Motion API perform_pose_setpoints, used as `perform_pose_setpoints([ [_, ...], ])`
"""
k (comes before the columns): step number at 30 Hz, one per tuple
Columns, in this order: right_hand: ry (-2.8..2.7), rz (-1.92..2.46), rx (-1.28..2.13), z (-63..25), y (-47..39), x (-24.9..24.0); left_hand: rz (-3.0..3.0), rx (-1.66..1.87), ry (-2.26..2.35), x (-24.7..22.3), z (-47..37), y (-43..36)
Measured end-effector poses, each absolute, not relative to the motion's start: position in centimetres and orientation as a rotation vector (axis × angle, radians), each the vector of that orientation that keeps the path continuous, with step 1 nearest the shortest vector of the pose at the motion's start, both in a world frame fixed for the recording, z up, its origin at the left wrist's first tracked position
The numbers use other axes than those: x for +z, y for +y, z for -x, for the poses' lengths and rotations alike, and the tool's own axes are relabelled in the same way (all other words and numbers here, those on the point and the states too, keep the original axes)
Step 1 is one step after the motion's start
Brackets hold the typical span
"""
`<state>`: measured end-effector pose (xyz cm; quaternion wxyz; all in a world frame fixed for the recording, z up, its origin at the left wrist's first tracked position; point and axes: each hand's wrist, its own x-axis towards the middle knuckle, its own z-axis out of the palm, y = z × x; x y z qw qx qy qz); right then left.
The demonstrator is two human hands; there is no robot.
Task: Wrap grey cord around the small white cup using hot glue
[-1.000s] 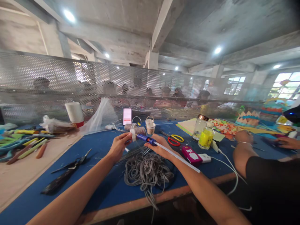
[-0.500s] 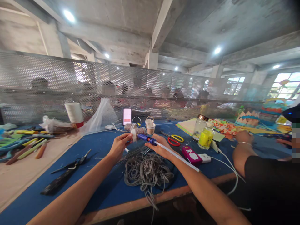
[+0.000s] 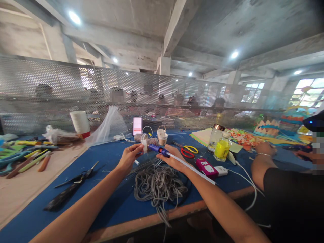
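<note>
My right hand (image 3: 173, 158) is wrapped round a blue hot glue gun (image 3: 158, 150); a long white glue stick (image 3: 191, 168) sticks out of its back, over my forearm. Pinched in the fingers of my left hand (image 3: 130, 158) is a small white round piece (image 3: 145, 145), its exact kind unclear. The gun's nozzle end is at this piece; whether they touch I cannot tell. Just behind are spools of grey-brown cord (image 3: 154, 146) and a small cup with a handle (image 3: 162, 136). Below my hands lies a tangled heap of grey cord (image 3: 162, 185).
Black-handled pliers (image 3: 73, 185) lie at left, with several tools (image 3: 30, 158) beyond. Red-yellow scissors (image 3: 187, 150), a glass jar (image 3: 214, 136), a yellow bottle (image 3: 222, 148) and a magenta power bank (image 3: 207, 167) with a white cable stand right. A co-worker's arm (image 3: 262, 165) reaches in there.
My hands, the glue gun and the white piece stay almost where they were. At right, the co-worker's hand and arm have shifted slightly.
</note>
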<state>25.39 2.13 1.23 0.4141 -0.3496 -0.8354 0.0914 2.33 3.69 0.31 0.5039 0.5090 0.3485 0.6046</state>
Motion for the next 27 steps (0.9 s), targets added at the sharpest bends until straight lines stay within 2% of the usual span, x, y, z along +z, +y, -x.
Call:
perform_pose_setpoints([
  [27, -2.086, 0.906, 0.208, -25.41, 2.06, 1.18, -1.218, 1.478, 0.860, 0.37, -2.41, 3.77],
])
